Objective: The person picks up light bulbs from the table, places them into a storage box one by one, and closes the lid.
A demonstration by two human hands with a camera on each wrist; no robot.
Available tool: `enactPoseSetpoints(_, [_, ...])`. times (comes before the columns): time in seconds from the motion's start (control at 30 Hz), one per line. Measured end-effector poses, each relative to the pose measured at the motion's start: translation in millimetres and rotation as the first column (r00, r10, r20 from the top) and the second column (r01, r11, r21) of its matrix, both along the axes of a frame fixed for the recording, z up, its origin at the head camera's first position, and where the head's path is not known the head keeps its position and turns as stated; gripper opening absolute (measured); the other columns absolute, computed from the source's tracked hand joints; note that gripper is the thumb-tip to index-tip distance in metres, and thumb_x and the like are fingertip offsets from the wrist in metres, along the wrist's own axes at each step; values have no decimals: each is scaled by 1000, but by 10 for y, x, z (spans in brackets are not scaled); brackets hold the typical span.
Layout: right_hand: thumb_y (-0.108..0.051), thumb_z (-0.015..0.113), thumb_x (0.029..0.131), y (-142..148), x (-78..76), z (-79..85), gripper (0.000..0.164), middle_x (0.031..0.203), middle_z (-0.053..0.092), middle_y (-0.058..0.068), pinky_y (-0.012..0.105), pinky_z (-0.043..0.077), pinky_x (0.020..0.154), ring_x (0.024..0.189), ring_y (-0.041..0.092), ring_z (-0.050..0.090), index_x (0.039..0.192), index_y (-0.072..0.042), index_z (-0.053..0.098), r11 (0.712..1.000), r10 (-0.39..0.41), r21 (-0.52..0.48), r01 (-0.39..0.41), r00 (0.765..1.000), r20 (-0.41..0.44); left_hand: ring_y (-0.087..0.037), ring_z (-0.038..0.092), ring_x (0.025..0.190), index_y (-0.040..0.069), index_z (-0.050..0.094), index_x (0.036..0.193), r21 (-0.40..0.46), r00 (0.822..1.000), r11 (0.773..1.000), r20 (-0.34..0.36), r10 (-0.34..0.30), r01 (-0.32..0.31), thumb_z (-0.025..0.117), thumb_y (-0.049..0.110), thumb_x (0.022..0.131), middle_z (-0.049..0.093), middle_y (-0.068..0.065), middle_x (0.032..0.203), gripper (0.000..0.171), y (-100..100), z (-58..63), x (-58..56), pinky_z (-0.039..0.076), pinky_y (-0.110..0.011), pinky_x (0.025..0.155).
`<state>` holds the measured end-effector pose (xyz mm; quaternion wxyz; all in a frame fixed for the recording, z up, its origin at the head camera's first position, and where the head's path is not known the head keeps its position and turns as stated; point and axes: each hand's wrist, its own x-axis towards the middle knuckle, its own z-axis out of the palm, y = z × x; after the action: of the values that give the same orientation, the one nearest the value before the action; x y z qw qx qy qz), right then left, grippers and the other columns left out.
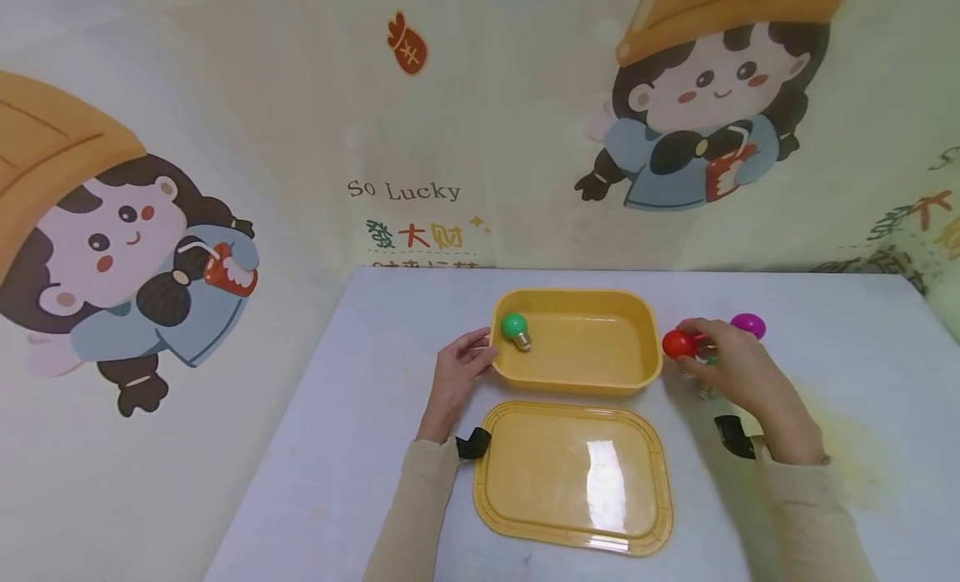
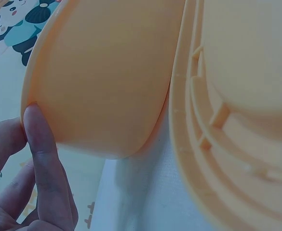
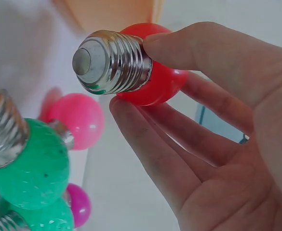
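My right hand (image 1: 738,373) pinches a red light bulb (image 3: 167,79) between thumb and fingers, just right of a yellow plastic box (image 1: 585,388). The bulb's silver screw base points away from the palm in the right wrist view. At the box's left end my left hand (image 1: 456,373) pinches the rim, finger and thumb on either side of the wall. Inside the box, near its left end, lies a green bulb (image 1: 515,326). Beneath the right hand are a green bulb (image 3: 32,163), a second green bulb (image 3: 49,216) and a pink bulb (image 3: 78,120), partly hidden in the head view.
A purple bulb (image 1: 748,326) lies on the white table (image 1: 360,398) beyond the right hand. In front of the box lies a yellow lid (image 1: 540,474), close to its near side. A printed cloth (image 1: 510,107) with cartoon figures hangs behind the table and along its left.
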<state>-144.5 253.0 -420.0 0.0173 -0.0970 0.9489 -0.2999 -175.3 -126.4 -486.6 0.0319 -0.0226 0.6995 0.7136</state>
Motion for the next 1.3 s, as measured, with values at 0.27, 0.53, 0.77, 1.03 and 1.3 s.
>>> enactPoseSetpoints(0.27, [-10, 79, 83, -80, 25, 113, 53, 121, 61, 29, 55, 57, 83, 104, 45, 63, 129, 7, 58, 1000, -9, -14, 9, 1000, -11, -10, 66, 89, 2, 64, 130, -3, 1000, 1000, 5, -1, 1, 71, 5, 91, 60, -25, 122, 40, -15, -1, 3, 58, -22, 71])
enactPoseSetpoints(0.53, [-10, 79, 84, -167, 36, 188, 53, 124, 60, 27, 56, 57, 85, 107, 44, 61, 130, 5, 57, 999, -18, -35, 17, 1000, -19, -11, 66, 89, 1, 63, 130, 7, 1000, 1000, 5, 3, -3, 71, 4, 91, 61, -20, 118, 39, -35, -26, 18, 58, -22, 70])
enactPoseSetpoints(0.77, [-6, 76, 86, -201, 42, 264, 48, 122, 60, 27, 56, 56, 85, 105, 44, 63, 129, 5, 58, 998, -10, -60, 7, 999, -48, -11, 66, 89, 3, 64, 130, 16, 1000, 1000, 5, -13, 13, 72, 7, 91, 61, -20, 119, 40, 4, -14, 12, 59, -24, 72])
enactPoseSetpoints(1.03, [-7, 76, 86, -297, 14, 344, 50, 126, 59, 26, 58, 55, 88, 108, 43, 61, 131, 3, 56, 996, 2, -91, -7, 999, -53, -11, 66, 88, 3, 64, 129, 17, 1000, 1000, 12, 1, -1, 71, 6, 91, 61, -20, 118, 38, 26, 7, 28, 59, -23, 71])
enactPoseSetpoints(1.3, [-7, 78, 85, -470, -107, 403, 50, 125, 60, 25, 56, 55, 89, 108, 42, 61, 129, 3, 58, 997, 16, -79, -19, 999, -37, -11, 66, 90, 4, 64, 130, 25, 1000, 1000, 1, -11, 11, 71, 6, 92, 59, -22, 121, 39, 8, 2, 18, 59, -22, 73])
